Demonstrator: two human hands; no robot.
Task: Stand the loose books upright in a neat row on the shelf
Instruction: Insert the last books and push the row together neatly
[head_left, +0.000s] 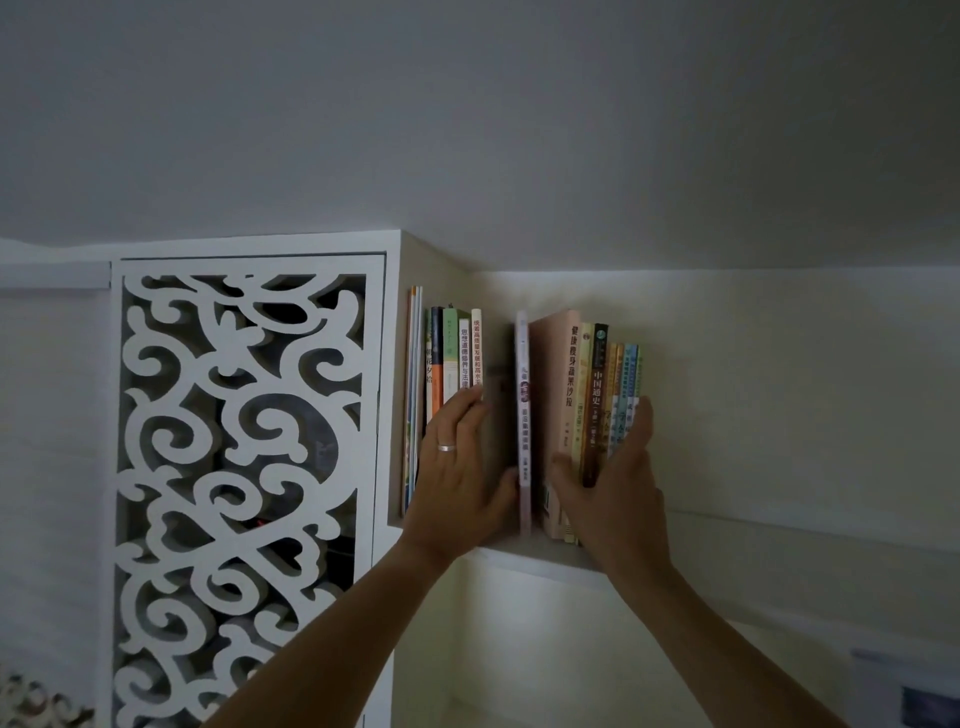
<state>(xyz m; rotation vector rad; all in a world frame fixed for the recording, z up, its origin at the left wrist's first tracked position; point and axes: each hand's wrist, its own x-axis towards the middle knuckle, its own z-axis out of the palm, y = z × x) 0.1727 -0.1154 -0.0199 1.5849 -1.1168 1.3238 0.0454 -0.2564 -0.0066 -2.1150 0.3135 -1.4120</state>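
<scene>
On the white shelf (524, 558) stand two groups of upright books with a gap between them. My left hand (457, 467), a ring on one finger, lies flat on the spines of the left group of books (452, 353), and its thumb touches a thin pink book (522, 395) standing alone in the gap. My right hand (613, 493) clasps the right group of books (587, 384). That hand's thumb is on the front of the large peach book (558, 374), and its fingers reach round the far right side of the group.
A white cabinet door with cut-out scrollwork (244, 467) stands left of the shelf, and its side panel (402, 364) bounds the left group. Bare shelf and pale wall (779, 389) stretch to the right of the books. The ceiling is close above.
</scene>
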